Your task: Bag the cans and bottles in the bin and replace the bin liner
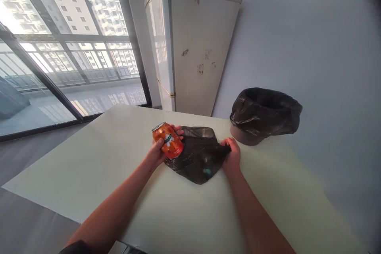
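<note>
An orange soda can (pixel 168 140) with a green and white label is held in my left hand (pixel 157 150), tilted, thumb across its front. Beside it on the pale table lies a black plastic bag (pixel 195 156), with something greenish showing faintly through its lower part. My right hand (pixel 232 154) has its fingers closed on the bag's right edge. The can overlaps the left side of the bag in my view; I cannot tell whether they touch.
A trash bin (pixel 246 136) lined with a black bag stands at the table's back right, near the wall. Behind the pale table (pixel 119 147) is a white fridge (pixel 199 39). Glass sliding doors (pixel 68 47) are at the left. A grey object's corner (pixel 118 247) shows at the bottom.
</note>
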Demonstrator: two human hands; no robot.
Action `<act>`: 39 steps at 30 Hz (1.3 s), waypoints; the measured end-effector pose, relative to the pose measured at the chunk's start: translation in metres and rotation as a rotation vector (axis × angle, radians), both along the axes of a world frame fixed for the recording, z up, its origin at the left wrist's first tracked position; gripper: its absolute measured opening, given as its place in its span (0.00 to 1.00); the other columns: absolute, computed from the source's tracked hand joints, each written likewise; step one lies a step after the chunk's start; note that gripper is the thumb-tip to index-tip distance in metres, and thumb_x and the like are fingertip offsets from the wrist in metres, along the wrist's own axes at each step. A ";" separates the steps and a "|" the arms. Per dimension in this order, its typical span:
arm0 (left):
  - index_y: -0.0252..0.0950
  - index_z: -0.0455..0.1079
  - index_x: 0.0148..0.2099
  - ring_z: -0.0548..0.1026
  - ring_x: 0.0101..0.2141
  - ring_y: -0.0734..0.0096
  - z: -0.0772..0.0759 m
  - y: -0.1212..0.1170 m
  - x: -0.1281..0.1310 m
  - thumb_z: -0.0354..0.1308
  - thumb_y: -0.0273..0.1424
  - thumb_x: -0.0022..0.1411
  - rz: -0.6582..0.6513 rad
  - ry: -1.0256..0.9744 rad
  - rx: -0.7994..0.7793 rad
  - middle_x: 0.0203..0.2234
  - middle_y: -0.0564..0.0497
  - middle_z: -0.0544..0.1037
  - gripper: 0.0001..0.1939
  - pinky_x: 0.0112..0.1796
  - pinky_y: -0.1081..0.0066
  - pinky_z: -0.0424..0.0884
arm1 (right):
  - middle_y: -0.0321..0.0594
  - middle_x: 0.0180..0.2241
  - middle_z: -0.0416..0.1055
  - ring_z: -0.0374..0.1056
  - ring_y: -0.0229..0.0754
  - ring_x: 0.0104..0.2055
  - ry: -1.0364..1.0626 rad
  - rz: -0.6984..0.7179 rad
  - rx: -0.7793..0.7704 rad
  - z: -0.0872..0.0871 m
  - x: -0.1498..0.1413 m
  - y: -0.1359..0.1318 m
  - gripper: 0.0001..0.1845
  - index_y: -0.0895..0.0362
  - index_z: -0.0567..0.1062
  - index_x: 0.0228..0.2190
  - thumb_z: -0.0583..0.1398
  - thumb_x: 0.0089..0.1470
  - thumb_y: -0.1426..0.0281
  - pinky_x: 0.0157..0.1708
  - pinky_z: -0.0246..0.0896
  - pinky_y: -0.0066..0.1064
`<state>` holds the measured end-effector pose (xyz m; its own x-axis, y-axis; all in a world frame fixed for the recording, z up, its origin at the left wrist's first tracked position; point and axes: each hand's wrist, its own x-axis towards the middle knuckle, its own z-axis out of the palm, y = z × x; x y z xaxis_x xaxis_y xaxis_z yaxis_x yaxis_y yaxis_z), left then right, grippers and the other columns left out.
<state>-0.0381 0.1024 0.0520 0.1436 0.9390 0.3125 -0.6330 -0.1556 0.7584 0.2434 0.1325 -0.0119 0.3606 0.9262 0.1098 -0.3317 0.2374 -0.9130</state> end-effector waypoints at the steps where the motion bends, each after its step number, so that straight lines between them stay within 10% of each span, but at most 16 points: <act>1: 0.39 0.76 0.59 0.80 0.58 0.46 0.000 0.000 0.001 0.77 0.54 0.55 0.020 0.007 0.027 0.63 0.38 0.77 0.37 0.56 0.52 0.80 | 0.33 0.28 0.67 0.64 0.40 0.31 -0.036 -0.034 0.007 0.001 0.000 -0.001 0.18 0.53 0.67 0.29 0.62 0.59 0.54 0.34 0.62 0.33; 5: 0.41 0.71 0.63 0.81 0.53 0.47 -0.003 -0.001 0.006 0.76 0.59 0.52 0.145 0.099 0.092 0.56 0.39 0.80 0.44 0.52 0.54 0.81 | 0.47 0.50 0.77 0.69 0.52 0.56 -0.269 -0.214 0.036 0.006 0.000 -0.009 0.18 0.55 0.77 0.45 0.60 0.62 0.54 0.57 0.62 0.46; 10: 0.36 0.72 0.59 0.80 0.44 0.55 -0.011 -0.008 0.018 0.70 0.60 0.59 0.468 0.414 0.324 0.46 0.41 0.81 0.39 0.49 0.57 0.78 | 0.54 0.58 0.75 0.67 0.62 0.64 -0.801 -0.603 0.224 0.030 -0.019 -0.043 0.19 0.55 0.77 0.53 0.58 0.68 0.59 0.69 0.49 0.63; 18: 0.37 0.61 0.68 0.74 0.48 0.56 -0.004 -0.038 0.039 0.55 0.60 0.72 0.458 0.648 0.683 0.51 0.39 0.73 0.37 0.49 0.56 0.75 | 0.52 0.71 0.64 0.63 0.60 0.72 -0.503 0.272 0.485 0.065 -0.103 -0.104 0.34 0.52 0.62 0.72 0.48 0.75 0.49 0.69 0.63 0.58; 23: 0.37 0.58 0.70 0.72 0.46 0.57 -0.004 -0.038 0.039 0.58 0.60 0.70 0.372 0.662 0.849 0.51 0.40 0.72 0.41 0.46 0.58 0.74 | 0.53 0.73 0.62 0.63 0.65 0.72 -0.541 0.210 0.483 0.071 -0.097 -0.113 0.44 0.52 0.58 0.75 0.48 0.71 0.39 0.76 0.43 0.67; 28: 0.37 0.56 0.71 0.71 0.47 0.56 -0.007 -0.042 0.045 0.58 0.62 0.68 0.406 0.630 0.899 0.51 0.41 0.72 0.44 0.47 0.56 0.74 | 0.53 0.72 0.64 0.65 0.65 0.71 -0.321 0.323 0.445 0.070 -0.096 -0.123 0.45 0.50 0.62 0.74 0.48 0.70 0.37 0.69 0.61 0.63; 39: 0.38 0.63 0.61 0.71 0.45 0.55 0.011 -0.049 0.046 0.56 0.63 0.69 0.293 0.631 0.772 0.46 0.42 0.70 0.36 0.44 0.56 0.73 | 0.52 0.71 0.65 0.62 0.63 0.73 -0.390 0.264 0.442 0.061 -0.097 -0.119 0.40 0.49 0.66 0.71 0.48 0.71 0.40 0.70 0.62 0.63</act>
